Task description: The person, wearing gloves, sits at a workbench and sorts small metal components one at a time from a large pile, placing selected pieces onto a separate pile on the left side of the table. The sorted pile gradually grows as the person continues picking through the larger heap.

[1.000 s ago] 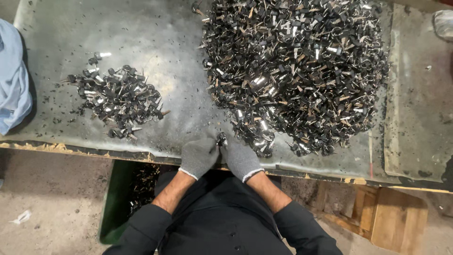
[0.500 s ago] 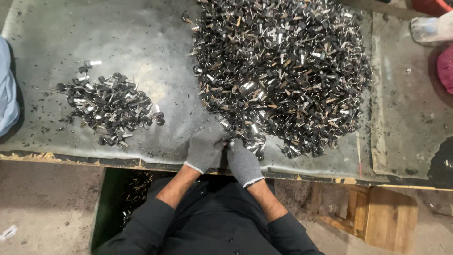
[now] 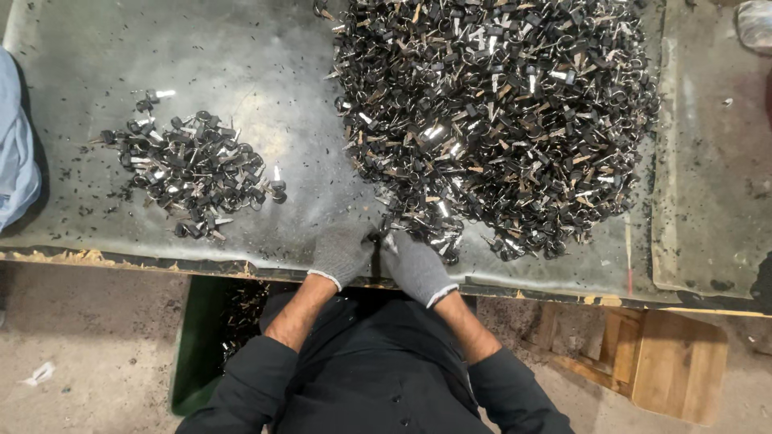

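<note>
Left hand (image 3: 342, 253), in a grey knit glove, is down at the near edge of the table (image 3: 241, 48), fingers curled and bunched toward the middle. Whether it pinches anything, I cannot tell; the fingertips are hidden among the metal. Right hand (image 3: 414, 265), same grey glove, sits just beside it, the two touching or close to it at the fingertips. Its fingers are curled too, pressed into the near fringe of the big pile (image 3: 490, 112), and what sits under them is too small to make out. Both bare forearms run back to dark sleeves.

The big pile spreads from those fingertips up and to the right, a wide heap of small dark and shiny metal pieces, some with tan bits mixed in, filling the far right of the table. Off to the left, well apart, lies the small pile (image 3: 193, 169) of the same sort of pieces, flatter and looser, with a few strays about it. Dark specks dust the grey tabletop between the two.

A pale blue cloth (image 3: 14, 153) shows at the left edge. Under the table's near edge, a green bin (image 3: 193, 354) holds more pieces, and a wooden stool (image 3: 675, 362) stands to the right on the floor.
</note>
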